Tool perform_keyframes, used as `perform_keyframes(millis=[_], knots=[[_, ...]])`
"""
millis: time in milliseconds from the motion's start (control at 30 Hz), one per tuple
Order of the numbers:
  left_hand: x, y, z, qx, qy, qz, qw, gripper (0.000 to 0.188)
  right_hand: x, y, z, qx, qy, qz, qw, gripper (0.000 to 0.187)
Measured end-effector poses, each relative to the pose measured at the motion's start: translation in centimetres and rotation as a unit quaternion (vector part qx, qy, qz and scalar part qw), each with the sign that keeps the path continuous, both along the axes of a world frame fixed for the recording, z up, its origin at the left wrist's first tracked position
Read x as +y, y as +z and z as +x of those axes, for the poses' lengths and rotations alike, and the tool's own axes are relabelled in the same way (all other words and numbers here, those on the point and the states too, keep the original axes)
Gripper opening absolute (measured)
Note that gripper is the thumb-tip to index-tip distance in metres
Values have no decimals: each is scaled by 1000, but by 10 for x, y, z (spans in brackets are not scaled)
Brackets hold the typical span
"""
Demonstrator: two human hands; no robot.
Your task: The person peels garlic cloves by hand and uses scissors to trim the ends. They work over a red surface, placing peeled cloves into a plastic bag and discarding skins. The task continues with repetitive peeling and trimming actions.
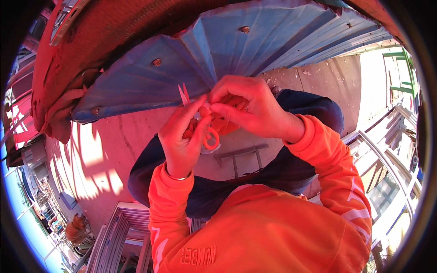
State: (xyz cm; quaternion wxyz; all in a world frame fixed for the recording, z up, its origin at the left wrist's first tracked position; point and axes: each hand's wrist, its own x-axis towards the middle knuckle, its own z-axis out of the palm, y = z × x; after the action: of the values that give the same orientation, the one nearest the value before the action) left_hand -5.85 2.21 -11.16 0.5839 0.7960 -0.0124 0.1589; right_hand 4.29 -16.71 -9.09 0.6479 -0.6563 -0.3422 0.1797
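Observation:
In my left hand [181, 132] is a pair of scissors, its small pointed blades [183, 94] sticking up past my fingers. The orange ring handle [211, 139] hangs below my palm. My right hand [255, 107] is closed in a pinch, thumb and forefinger together, its tips meeting those of my left hand. What the fingertips hold between them is too small to make out. Behind and beneath the hands shows some bright orange material [229, 127], partly covered by my fingers. Both hands are raised over my lap, in front of the blue metal sheet.
A ribbed blue metal sheet [268, 34] with bolts arches ahead of me, under red fabric [114, 32]. My dark trouser legs [314, 107] are spread on both sides. A low metal frame [241, 154] stands between them. White frames [125, 227] lie stacked at lower left, and more [387, 159] at right.

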Motion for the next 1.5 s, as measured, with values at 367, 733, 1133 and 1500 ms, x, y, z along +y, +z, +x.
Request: perform_keyframes(millis=[367,733,1133,1500], knots=[[-2,9,1,67,-57,-146,985,35,-3,2,-1,141,13,-59,988,3],[-7,10,3,75,-19,-123,989,31,-1,1,-3,220,4,-16,975,3],[-2,12,4,106,12,-229,968,25,1,-3,-2,-7,-29,-18,999,8],[-8,13,4,107,6,-238,965,26,6,-10,-5,124,15,69,990,15]])
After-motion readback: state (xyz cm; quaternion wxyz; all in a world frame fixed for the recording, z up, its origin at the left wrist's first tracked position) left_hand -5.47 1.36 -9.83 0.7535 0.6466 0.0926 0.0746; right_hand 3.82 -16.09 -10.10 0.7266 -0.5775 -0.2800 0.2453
